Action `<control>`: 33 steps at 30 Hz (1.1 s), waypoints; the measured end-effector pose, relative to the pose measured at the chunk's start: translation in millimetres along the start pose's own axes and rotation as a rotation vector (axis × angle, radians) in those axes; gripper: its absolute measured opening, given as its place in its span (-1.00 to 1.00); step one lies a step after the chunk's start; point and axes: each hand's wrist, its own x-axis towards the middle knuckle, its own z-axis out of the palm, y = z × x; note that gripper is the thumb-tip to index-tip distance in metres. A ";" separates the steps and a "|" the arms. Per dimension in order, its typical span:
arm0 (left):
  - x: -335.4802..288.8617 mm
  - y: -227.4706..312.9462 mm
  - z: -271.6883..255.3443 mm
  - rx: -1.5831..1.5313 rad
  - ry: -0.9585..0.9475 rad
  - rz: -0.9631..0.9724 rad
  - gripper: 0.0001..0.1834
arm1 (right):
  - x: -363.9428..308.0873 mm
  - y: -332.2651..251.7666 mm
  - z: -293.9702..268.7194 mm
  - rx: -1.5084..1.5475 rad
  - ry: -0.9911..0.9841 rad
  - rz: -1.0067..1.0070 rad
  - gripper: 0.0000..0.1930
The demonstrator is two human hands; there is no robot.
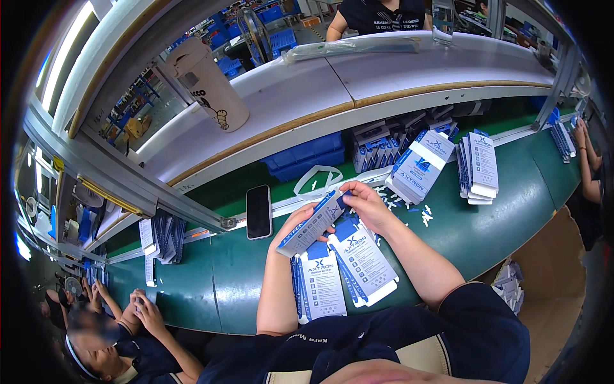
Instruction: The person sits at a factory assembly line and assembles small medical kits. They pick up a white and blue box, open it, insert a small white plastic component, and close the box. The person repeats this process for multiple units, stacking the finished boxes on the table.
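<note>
A blue and white folding carton (pixel 314 228) is held up, tilted, between my two hands above the green bench. My left hand (pixel 295 223) is wrapped round its far left side, with some fingertips showing beneath it. At the carton's upper right end, my right hand (pixel 366 202) pinches it with thumb and fingers. Just below lie two stacks of flattened cartons, the left stack (pixel 323 288) and the right stack (pixel 366 264), close to my body. Whether anything is inside the held carton cannot be seen.
Beyond my hands are a black phone (pixel 259 211), a white strap loop (pixel 316 181), a blue bin (pixel 304 157), a banded carton bundle (pixel 419 168), another carton stack (pixel 478 165) and small white scraps (pixel 426 216). A tumbler (pixel 208 89) stands on the shelf. Co-workers sit left, right and opposite.
</note>
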 end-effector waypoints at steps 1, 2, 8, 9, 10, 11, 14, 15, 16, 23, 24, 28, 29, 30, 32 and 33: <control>0.0 0.4 -0.4 -0.010 -0.001 -0.001 -0.24 | 0.2 1.2 -1.5 -0.022 -0.007 -0.010 -0.78; 0.4 0.9 -1.1 -0.020 -0.002 -0.002 -0.24 | 1.2 3.1 -4.2 -0.044 -0.013 -0.019 -0.75; -1.1 5.7 7.6 -0.046 0.010 0.009 -0.24 | 1.0 0.8 -1.6 -0.058 0.041 0.004 -0.69; -1.8 7.4 8.1 -0.053 0.012 0.003 -0.25 | 1.2 0.9 -1.6 -0.059 0.040 0.004 -0.69; -1.9 6.0 5.9 -0.072 0.014 0.000 -0.26 | 1.6 1.2 -2.0 -0.061 0.040 0.005 -0.69; -1.1 4.3 5.1 -0.083 0.004 0.009 -0.26 | 1.9 1.3 -2.5 -0.063 0.040 0.005 -0.69; -2.4 3.0 3.3 -0.100 -0.016 0.022 -0.26 | 2.4 2.5 -4.1 -0.082 0.006 -0.015 -0.69; -1.9 3.2 3.3 -0.101 -0.021 0.022 -0.26 | 2.6 3.0 -5.5 -0.084 0.011 -0.013 -0.69; -1.2 3.4 3.6 -0.101 -0.026 0.023 -0.26 | 3.0 4.0 -7.0 -0.086 0.015 -0.011 -0.69; -2.7 3.0 1.9 -0.119 -0.010 0.004 -0.25 | 2.4 2.9 -3.7 -0.055 0.029 0.004 -0.74; -2.2 2.1 1.2 -0.130 -0.013 0.006 -0.25 | 3.2 4.2 -5.6 -0.018 0.037 0.007 -0.76; -1.2 3.4 2.7 -0.145 -0.020 0.004 -0.26 | 4.6 3.6 -3.5 0.116 0.095 0.005 -0.79; -1.1 3.0 2.6 -0.163 -0.014 0.005 -0.26 | 4.4 1.5 -1.1 0.147 0.118 0.001 -0.80; -1.6 3.1 2.8 -0.178 -0.009 0.007 -0.26 | 4.2 1.5 -0.5 0.126 0.103 -0.008 -0.80; -2.8 3.4 3.7 -0.175 -0.002 0.007 -0.26 | 3.3 1.7 -0.3 0.085 0.074 -0.026 -0.80; -3.2 3.8 5.0 -0.159 0.000 0.007 -0.26 | 3.1 3.5 -2.8 0.032 0.057 -0.036 -0.81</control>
